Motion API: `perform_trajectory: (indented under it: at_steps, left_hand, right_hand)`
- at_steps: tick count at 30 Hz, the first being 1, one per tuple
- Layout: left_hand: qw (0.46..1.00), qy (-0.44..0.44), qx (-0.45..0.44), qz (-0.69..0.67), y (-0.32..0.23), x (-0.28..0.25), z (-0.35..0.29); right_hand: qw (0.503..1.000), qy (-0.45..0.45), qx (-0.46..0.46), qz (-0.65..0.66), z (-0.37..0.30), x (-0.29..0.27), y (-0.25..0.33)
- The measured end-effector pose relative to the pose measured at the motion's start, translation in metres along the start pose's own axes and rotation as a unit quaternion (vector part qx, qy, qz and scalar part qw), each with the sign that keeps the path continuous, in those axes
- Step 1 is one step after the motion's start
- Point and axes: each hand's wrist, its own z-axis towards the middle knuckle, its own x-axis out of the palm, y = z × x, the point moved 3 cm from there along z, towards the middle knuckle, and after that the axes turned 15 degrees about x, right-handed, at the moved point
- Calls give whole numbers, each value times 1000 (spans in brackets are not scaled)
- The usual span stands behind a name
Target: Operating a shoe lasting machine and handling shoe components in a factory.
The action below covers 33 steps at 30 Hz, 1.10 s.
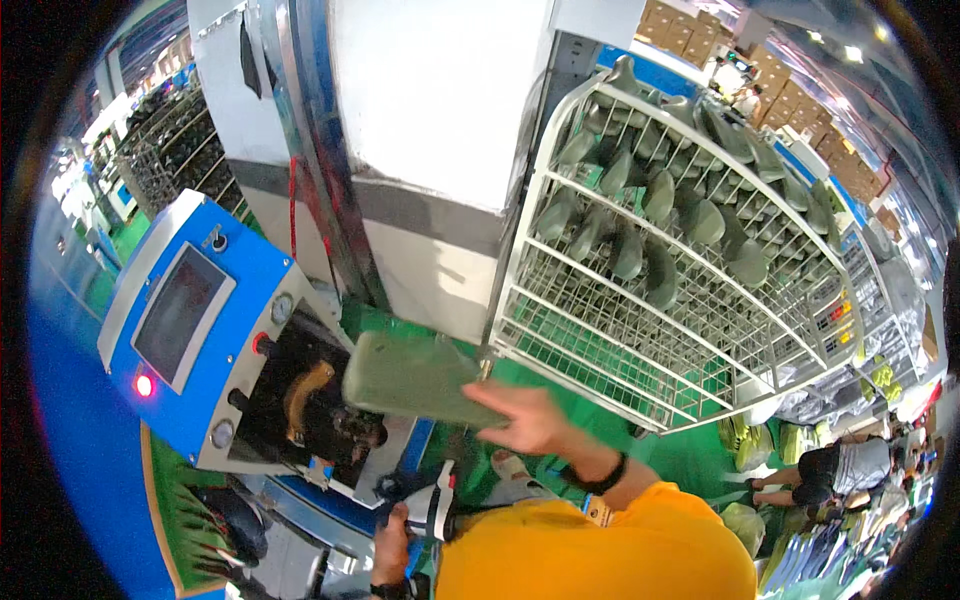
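Wire rack (580, 389), upper right: could be clipped by a wide swing. Blue machine (215, 385), left: could be bumped by the green piece (405, 376), mid-frame. Piece is pinched at one end by the right hand (527, 415); twist-out possible. Left hand's (391, 548) grip can't be told.

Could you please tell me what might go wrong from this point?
The grey-green piece seems held only near one end by the right hand, so it could slip from the grip or knock the nearby blue machine.

The similar pieces crowd the upper part of the wire rack; a bump might dislodge some.
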Motion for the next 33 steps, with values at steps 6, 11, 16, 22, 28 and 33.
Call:
perform_trajectory:
  at_steps: [6, 11, 16, 22, 28, 33]
  left_hand:
    - [977, 113, 154, 94, -97, 69, -6]
    - [952, 159, 186, 186, -129, 153, 8]
    - [939, 239, 171, 180, -132, 220, 31]
    - [942, 269, 146, 140, -146, 267, 22]
    - [970, 163, 114, 142, -174, 285, -23]
    - [959, 124, 79, 243, -170, 260, -20]
  right_hand:
    - [917, -274, -50, -287, -64, -180, -40]
    - [838, -344, 12, -423, -124, -241, -89]
    - [817, -356, 89, -445, -181, -284, -118]
    - [776, -483, 397, -87, -235, -340, -182]
    - [743, -362, 560, 62, -212, -469, -279]
    - [801, -180, 535, -198, -178, -509, -390]
